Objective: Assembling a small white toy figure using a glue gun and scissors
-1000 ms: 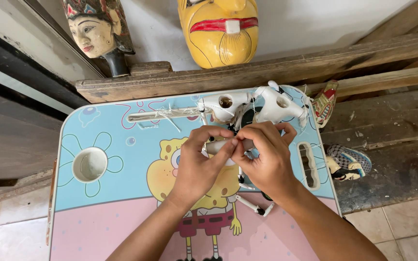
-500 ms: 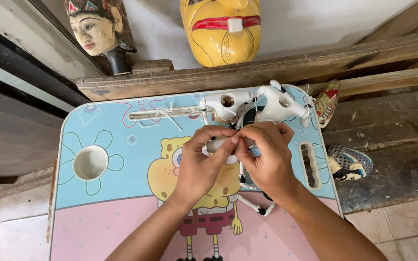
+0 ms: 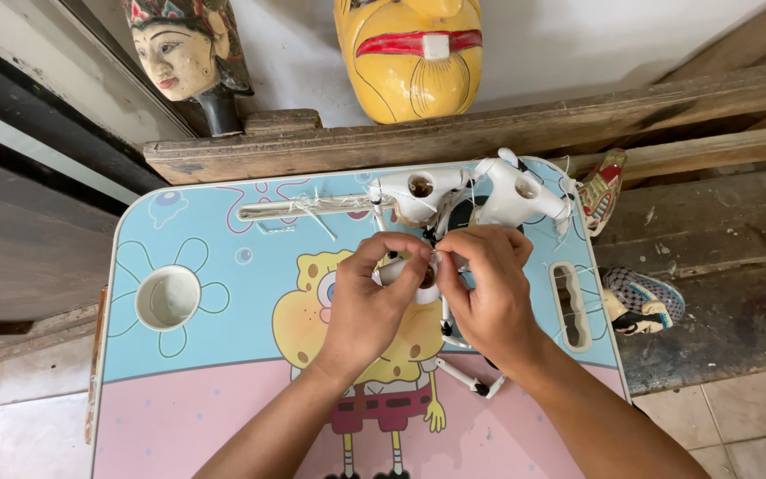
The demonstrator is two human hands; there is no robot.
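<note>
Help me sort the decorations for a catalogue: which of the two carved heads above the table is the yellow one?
The yellow carved wooden mask with red lips, right of the pale painted puppet head wearing a dark patterned headdress.

Two bare hands, two bare forearms

From my seat I see the left hand point(image 3: 367, 306) and right hand point(image 3: 487, 293) without gloves, rings or a watch (no sleeve reaches either forearm in view); fingernails are short and plain, wrists uncovered right down to the frame's edge

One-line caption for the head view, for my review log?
Both hands, left hand and right hand, pinch a small white puppet part over a cartoon-printed table, unpainted white puppet torsos lying beyond.
</note>
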